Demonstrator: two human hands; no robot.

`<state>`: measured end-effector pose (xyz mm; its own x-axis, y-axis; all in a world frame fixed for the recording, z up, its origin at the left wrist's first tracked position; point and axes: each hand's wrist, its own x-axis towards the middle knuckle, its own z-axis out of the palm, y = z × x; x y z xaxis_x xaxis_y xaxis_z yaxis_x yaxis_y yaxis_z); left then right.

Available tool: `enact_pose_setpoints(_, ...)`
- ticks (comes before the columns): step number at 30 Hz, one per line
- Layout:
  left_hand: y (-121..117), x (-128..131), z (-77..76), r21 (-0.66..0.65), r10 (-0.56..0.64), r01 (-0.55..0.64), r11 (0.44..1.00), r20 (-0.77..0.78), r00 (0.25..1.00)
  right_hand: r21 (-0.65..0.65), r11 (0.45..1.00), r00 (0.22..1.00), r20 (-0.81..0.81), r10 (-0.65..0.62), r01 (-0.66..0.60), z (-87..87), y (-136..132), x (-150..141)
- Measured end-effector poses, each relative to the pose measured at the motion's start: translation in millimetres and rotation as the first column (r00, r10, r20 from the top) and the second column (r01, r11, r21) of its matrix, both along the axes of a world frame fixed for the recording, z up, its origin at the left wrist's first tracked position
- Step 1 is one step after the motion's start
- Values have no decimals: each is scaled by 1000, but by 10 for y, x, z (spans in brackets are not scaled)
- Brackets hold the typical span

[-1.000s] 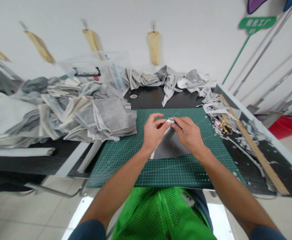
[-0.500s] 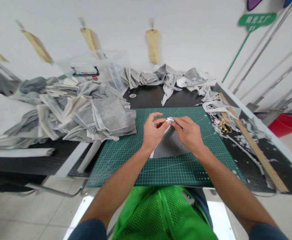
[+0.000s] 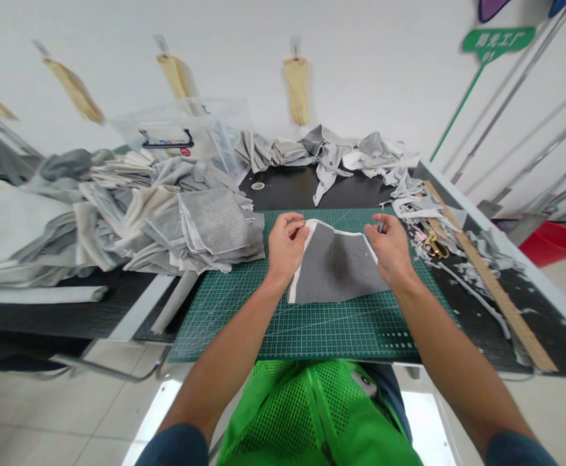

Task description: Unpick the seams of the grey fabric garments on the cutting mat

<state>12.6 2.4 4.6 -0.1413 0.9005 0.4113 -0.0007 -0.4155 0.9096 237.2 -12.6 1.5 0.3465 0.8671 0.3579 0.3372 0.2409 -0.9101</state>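
A grey fabric piece (image 3: 335, 266) with a white edge lies spread on the green cutting mat (image 3: 244, 304). My left hand (image 3: 285, 244) pinches its upper left corner. My right hand (image 3: 391, 247) is closed at its upper right corner, and a small thin dark object sticks up between the fingers; I cannot make out what it is.
A pile of grey and cream fabric pieces (image 3: 166, 220) sits left of the mat, with a clear plastic box (image 3: 185, 133) behind it. Fabric scraps (image 3: 423, 207), gold scissors (image 3: 435, 247) and a long wooden ruler (image 3: 486, 285) lie on the right. A red bucket (image 3: 554, 243) stands beyond the table.
My hands were pinched together over the folded fabric with a small shiny item. They have moved apart sideways, and the fabric is now spread flat between them.
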Motion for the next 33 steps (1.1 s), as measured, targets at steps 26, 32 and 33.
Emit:
enact_pose_setpoints(26,289,-370,54,-380,89,-41,924,110,990,-386,922,763,593,256,-9,-457,304,123)
enact_pose_setpoints(32,214,-79,107,-380,-48,168,910,305,951,-514,857,697,628,345,39,-447,314,55)
enact_pose_setpoints(33,199,-33,112,-359,-80,205,911,333,940,-513,857,704,625,337,45,-444,324,82)
